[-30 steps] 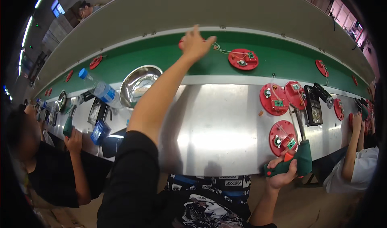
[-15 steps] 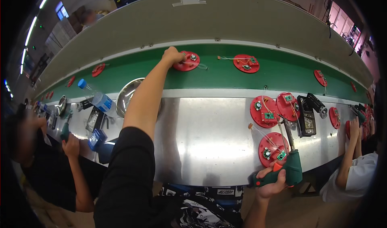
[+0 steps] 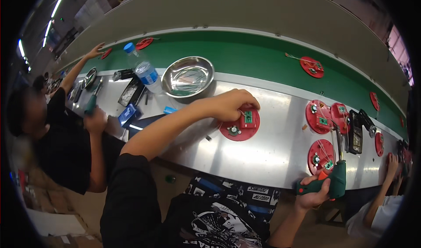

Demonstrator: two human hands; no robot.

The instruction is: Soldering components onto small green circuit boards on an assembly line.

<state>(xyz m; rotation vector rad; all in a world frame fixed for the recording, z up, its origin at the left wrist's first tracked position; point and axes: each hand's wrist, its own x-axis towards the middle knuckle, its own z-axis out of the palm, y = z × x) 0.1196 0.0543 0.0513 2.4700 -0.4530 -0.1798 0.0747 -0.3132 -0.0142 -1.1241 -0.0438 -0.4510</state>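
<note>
My left hand [image 3: 234,104] reaches over the metal bench with bent fingers gripping the top edge of a red round plate [image 3: 239,132]. That plate carries a green circuit board, a small round part and thin wires. In my right hand [image 3: 312,198] is a green soldering gun [image 3: 337,182], its tip pointing up and away. Close beyond the gun lie two more red plates [image 3: 313,124] with boards and wires, side by side. Another red plate [image 3: 316,148] sits just left of the gun's barrel.
A steel bowl [image 3: 207,69] with thin wires and a blue-capped bottle [image 3: 147,75] stand at the left. A black tray [image 3: 355,136] lies right of the plates. The green strip [image 3: 258,57] behind carries more red plates. Co-workers sit on both sides, the left one holding a soldering gun [image 3: 92,103].
My left hand has brought a red plate from the green strip down onto the metal bench. My right hand still holds the soldering gun. The view has shifted.
</note>
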